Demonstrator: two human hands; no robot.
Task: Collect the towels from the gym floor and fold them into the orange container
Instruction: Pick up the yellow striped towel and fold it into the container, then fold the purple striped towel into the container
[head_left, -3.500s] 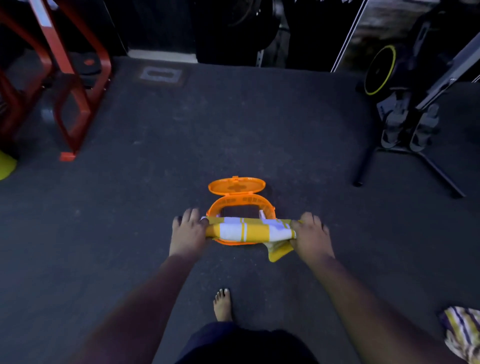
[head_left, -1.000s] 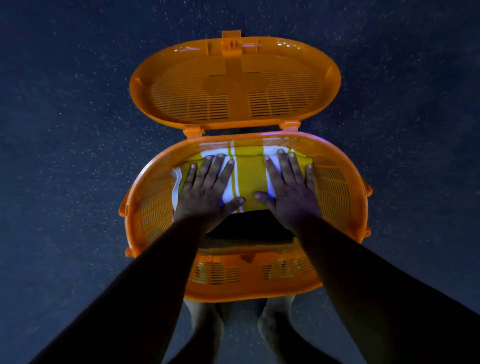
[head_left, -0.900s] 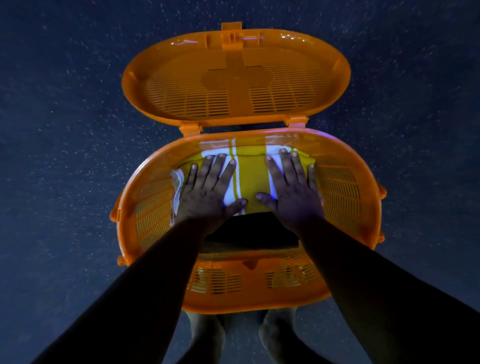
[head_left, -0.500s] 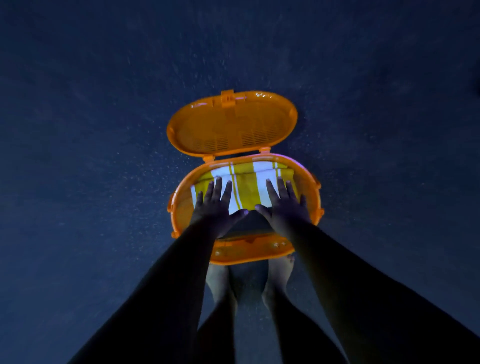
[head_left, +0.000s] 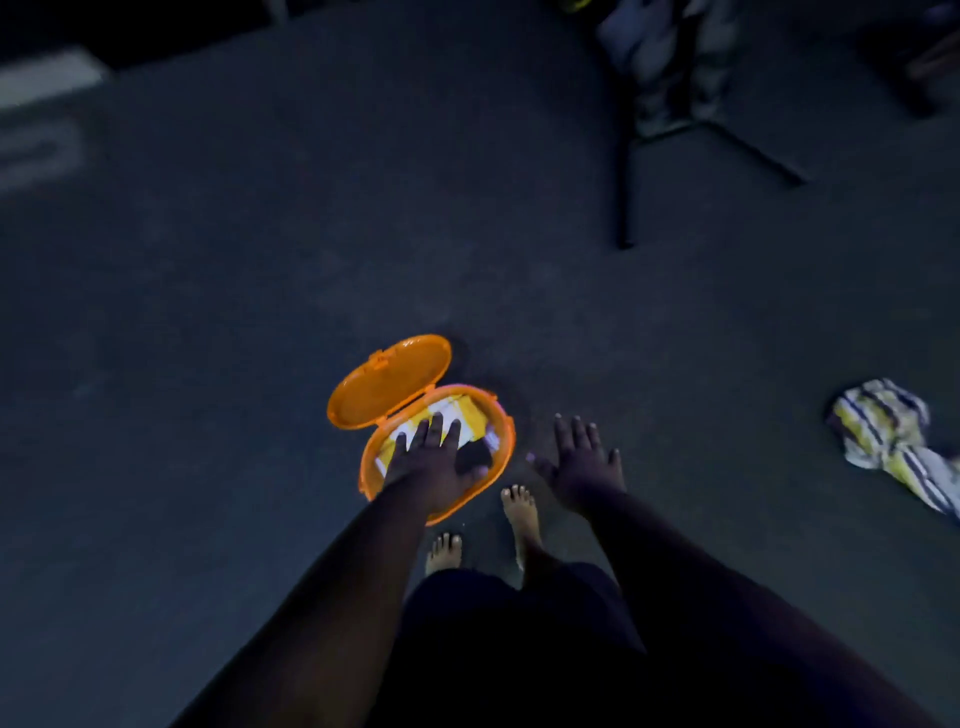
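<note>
The orange container (head_left: 501, 434) stands on the dark gym floor, its lid (head_left: 387, 382) flipped open to the far left. A folded yellow and white towel (head_left: 457, 415) lies inside it. My left hand (head_left: 434, 462) hovers over the container with fingers spread and holds nothing. My right hand (head_left: 584, 462) is out to the right of the container, above the floor, fingers spread and empty. A crumpled yellow, white and dark striped towel (head_left: 893, 444) lies on the floor at the right edge.
My bare feet (head_left: 519, 512) stand just in front of the container. A black stand with splayed legs (head_left: 631, 171) and gym equipment stand at the far right. A pale floor marking (head_left: 39, 150) shows at the far left.
Both hands have lifted off the folded towel, which stays in the container. The view has risen and turned right, my right hand has swung out past the container's rim, and the striped towel is in sight.
</note>
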